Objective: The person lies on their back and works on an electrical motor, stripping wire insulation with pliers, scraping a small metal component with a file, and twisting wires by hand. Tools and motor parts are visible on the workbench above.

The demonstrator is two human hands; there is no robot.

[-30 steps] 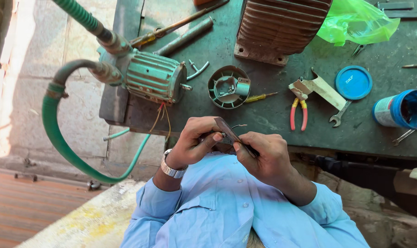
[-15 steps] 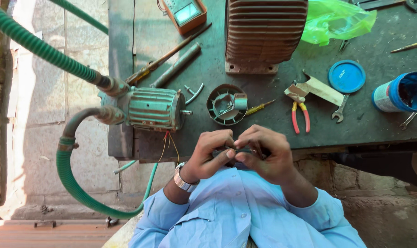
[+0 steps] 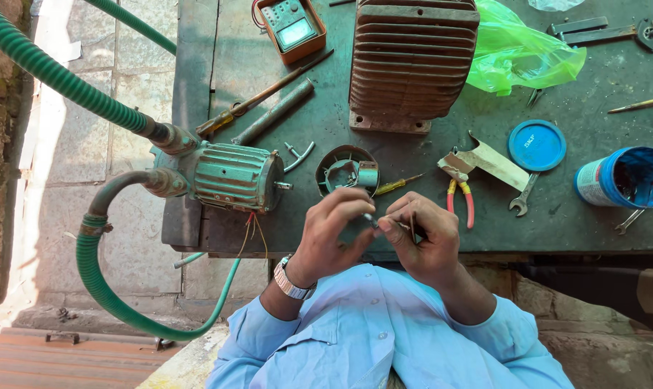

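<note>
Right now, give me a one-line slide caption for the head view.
Both hands, left hand and right hand, pinch a small metal part above the workbench, beside a green pump and pliers.

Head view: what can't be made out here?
- Small part pinched between left hand and right hand: too small, mostly covered by fingers.
- Green hose: cut off at the top-left edge.
- Blue tin: inside in shadow.
- Meter: cut off by the top edge.
</note>
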